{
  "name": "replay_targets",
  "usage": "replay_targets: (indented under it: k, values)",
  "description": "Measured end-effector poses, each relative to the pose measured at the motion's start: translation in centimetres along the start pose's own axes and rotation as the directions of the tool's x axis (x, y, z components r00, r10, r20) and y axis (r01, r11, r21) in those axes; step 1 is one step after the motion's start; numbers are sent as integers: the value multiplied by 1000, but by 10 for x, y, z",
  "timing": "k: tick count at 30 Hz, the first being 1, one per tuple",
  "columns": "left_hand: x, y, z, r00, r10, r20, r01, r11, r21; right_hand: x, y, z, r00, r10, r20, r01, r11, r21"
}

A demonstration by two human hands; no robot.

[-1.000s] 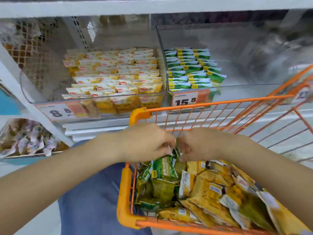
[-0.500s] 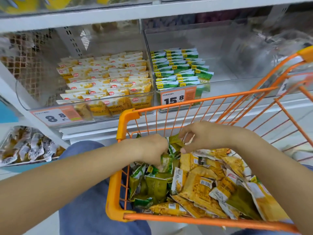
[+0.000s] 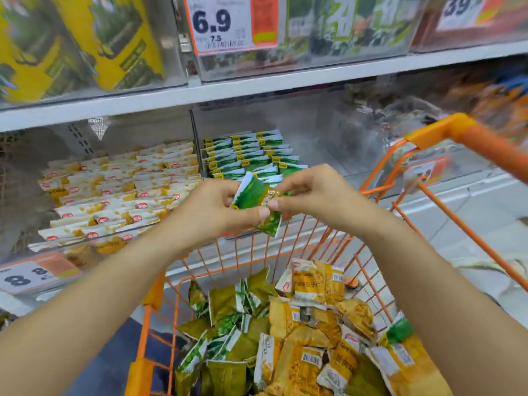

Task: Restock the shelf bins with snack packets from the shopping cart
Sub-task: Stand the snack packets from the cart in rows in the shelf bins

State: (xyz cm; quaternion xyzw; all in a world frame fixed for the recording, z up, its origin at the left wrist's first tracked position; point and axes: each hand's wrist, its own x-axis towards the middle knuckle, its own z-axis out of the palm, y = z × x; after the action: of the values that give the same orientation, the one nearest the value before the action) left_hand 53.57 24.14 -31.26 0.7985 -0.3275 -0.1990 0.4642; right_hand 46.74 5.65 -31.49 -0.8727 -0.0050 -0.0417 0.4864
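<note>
Head view: left hand (image 3: pixel 211 212) and right hand (image 3: pixel 311 195) both pinching green packets (image 3: pixel 254 195) above orange cart (image 3: pixel 468 138).

Bare floor shows in the green-packet bin (image 3: pixel 328 164) right of its rows, while the yellow-packet bin (image 3: pixel 120 190) lies filled across and the upper shelf (image 3: pixel 257 84) overhangs both.

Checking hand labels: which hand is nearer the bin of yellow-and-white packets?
Left. The left hand hovers at the yellow-and-white bin's right front corner; the right hand is across the held green packets, farther right.
</note>
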Motion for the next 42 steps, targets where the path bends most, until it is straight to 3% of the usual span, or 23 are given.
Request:
replay_targets:
  k: [2, 5, 6, 8, 12, 16, 18, 22, 26, 34, 36, 39, 42]
  values:
    - [18, -1, 1, 998, -7, -67, 6, 1000, -13, 10, 8, -6, 992, -2, -125, -5, 998, -58]
    - [59, 1, -1, 974, 46, -220, -41, 999, 27, 15, 36, -17, 940, -7, -342, -135, 912, -388]
    - [76, 2, 0, 968, 61, -245, -49, 997, 57, 13, 48, -19, 929, -18, -368, -178, 853, -490]
    - [111, 7, 6, 960, 117, -253, -45, 961, 272, 10, 70, -13, 934, -78, -350, -180, 741, -647]
    - [169, 12, 31, 989, 83, -123, -7, 857, 516, 12, 88, 1, 909, -163, -383, -158, 716, -680]
    - [200, -6, 53, 996, -34, 81, -48, 560, 827, 13, 91, 0, 876, -232, -423, -156, 694, -703]
    - [207, -14, 57, 986, -81, 143, -86, 488, 869, 14, 92, 1, 867, -239, -437, -157, 702, -695]
    - [214, -18, 57, 982, -88, 166, -100, 504, 858, 17, 93, 2, 863, -233, -448, -163, 711, -684]
    - [217, -24, 55, 995, -57, 79, -38, 520, 854, 18, 95, 3, 857, -243, -455, -153, 722, -674]
    - [213, -29, 54, 999, -14, -29, 32, 405, 914, 15, 90, 2, 840, -252, -480, -141, 753, -643]
    - [202, -24, 44, 998, 32, -46, 27, 447, 894, 16, 85, -2, 875, -185, -448, -158, 764, -625]
    - [166, -9, 26, 977, 180, -115, -21, 619, 785, 16, 72, -8, 912, -95, -398, -142, 839, -525]
    - [99, 4, 13, 933, 322, -163, -125, 711, 692, 14, 44, -4, 916, -164, -366, -51, 857, -512]
